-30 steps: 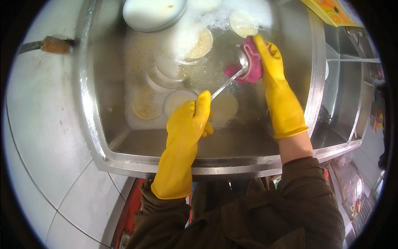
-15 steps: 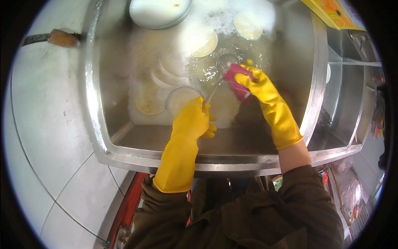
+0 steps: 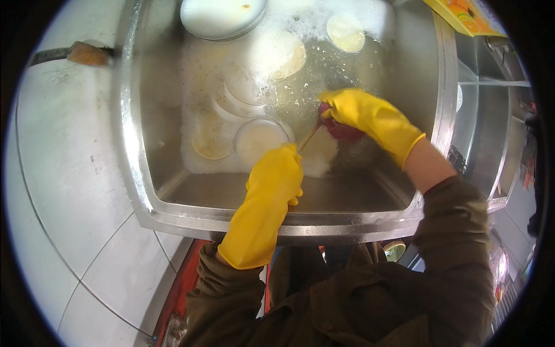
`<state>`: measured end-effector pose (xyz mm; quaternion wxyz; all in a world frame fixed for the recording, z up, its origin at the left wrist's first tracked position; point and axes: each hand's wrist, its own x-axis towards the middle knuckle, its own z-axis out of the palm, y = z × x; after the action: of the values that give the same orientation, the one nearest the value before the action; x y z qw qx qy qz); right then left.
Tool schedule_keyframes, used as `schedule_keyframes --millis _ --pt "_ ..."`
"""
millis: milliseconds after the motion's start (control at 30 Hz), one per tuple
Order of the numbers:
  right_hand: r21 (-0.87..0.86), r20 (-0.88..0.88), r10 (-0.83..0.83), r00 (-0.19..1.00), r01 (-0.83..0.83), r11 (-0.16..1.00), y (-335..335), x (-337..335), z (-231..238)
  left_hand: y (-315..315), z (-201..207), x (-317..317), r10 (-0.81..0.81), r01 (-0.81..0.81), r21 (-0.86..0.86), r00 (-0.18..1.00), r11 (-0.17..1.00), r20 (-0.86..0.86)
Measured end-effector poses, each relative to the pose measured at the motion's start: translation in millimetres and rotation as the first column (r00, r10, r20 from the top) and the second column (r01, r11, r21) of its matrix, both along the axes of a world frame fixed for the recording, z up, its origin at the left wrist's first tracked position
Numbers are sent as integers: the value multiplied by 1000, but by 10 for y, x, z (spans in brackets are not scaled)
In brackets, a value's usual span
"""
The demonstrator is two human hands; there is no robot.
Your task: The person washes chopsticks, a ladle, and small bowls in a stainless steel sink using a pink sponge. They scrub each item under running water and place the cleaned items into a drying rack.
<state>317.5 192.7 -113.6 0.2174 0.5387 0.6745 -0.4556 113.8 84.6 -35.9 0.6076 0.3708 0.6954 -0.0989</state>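
My left hand (image 3: 274, 176), in a yellow rubber glove, is closed around the handle of a ladle (image 3: 310, 137). The handle slants up and right over the soapy water, and its far end is hidden by my right hand and a pink-red scrubbing cloth (image 3: 348, 132). My right hand (image 3: 367, 110), gloved in yellow too, is closed on the cloth and presses it against the ladle. Just left of the handle, a pale round bowl (image 3: 260, 141) sits in the suds. Another round dish (image 3: 211, 141) lies further left, partly under foam.
The steel sink (image 3: 324, 222) holds cloudy, foamy water. A stack of white plates (image 3: 222, 17) stands at its far left, with a pale bowl (image 3: 346, 33) at the far right. A second basin (image 3: 483, 133) adjoins on the right; white tiles (image 3: 63, 173) lie left. A yellow package (image 3: 468, 17) rests at the top right.
My right hand has swung over with the cloth and moved slightly nearer me, now covering the ladle's round head. My left hand has shifted a little right, still gripping the handle.
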Motion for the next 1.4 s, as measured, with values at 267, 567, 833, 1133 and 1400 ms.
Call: schedule_keyframes --millis 267,567,833,1133,1400 --pt "-28 -129 -538 833 539 842 158 -9 397 113 53 -16 198 -204 18 964 979 175" --pt "-755 -452 -864 -222 611 238 -370 -480 -101 82 114 21 456 -516 51 796 855 398" --pt "-826 -445 -884 -145 447 343 -518 -401 266 -13 -136 39 276 -422 270 852 866 446" --pt "408 -682 -72 728 459 789 -823 -243 374 443 191 -174 -20 -424 707 850 566 526" --pt "242 -668 -358 653 644 725 -1005 -82 723 883 1043 159 -126 -475 821 837 318 533"
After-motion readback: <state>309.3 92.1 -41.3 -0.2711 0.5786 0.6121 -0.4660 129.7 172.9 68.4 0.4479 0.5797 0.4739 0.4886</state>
